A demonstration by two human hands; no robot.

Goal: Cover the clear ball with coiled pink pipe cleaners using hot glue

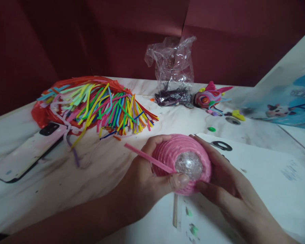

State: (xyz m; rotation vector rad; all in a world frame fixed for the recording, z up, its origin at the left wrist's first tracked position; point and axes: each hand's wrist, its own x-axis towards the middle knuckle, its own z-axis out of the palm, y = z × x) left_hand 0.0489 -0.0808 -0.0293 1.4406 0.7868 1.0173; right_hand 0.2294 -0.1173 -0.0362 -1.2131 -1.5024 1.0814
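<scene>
Both hands hold a ball wound in rows of pink strip, with a shiny clear round patch bare on the side facing me. My left hand is closed around its left side, the thumb pressing at the lower edge of the bare patch. A loose end of the pink strip, resembling a pipe cleaner, sticks out to the upper left past that thumb. On the right side, my right hand grips the ball with fingers behind and below it. Each hand's far fingertips are hidden by the ball.
A red bag of multicoloured strips lies at the back left, beside a phone. Behind stand a clear plastic bag and a colourful decorated ball. Black-handled scissors lie on a white sheet; green scraps lie in front.
</scene>
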